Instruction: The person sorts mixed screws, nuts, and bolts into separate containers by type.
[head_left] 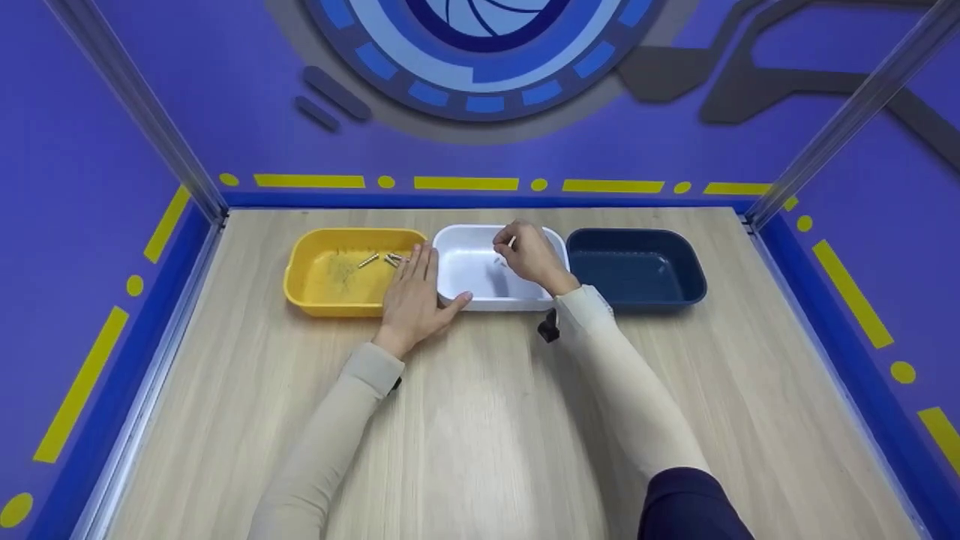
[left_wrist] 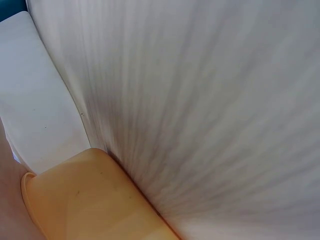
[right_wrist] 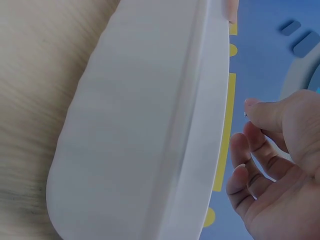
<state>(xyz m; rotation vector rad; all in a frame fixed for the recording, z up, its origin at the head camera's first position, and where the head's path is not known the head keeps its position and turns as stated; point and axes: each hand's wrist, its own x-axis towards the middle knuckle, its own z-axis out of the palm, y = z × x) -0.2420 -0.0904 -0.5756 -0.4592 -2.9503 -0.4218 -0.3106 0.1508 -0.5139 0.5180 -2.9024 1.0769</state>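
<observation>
My left hand lies flat, fingers straight, across the adjoining rims of the yellow tray and the white tray. Its thumb reaches to the white tray's front rim. Several metal screws lie in the yellow tray, some close beside the left fingers. Over the white tray, my right hand has thumb and forefinger drawn together. In the right wrist view a small shiny metal piece shows at the thumb tip, mostly hidden by the fingers. Tiny pale bits show just below that hand.
A dark blue tray stands to the right, in line with the other two. All three rest on a wooden table, near the purple back wall. A small black item shows by the right cuff.
</observation>
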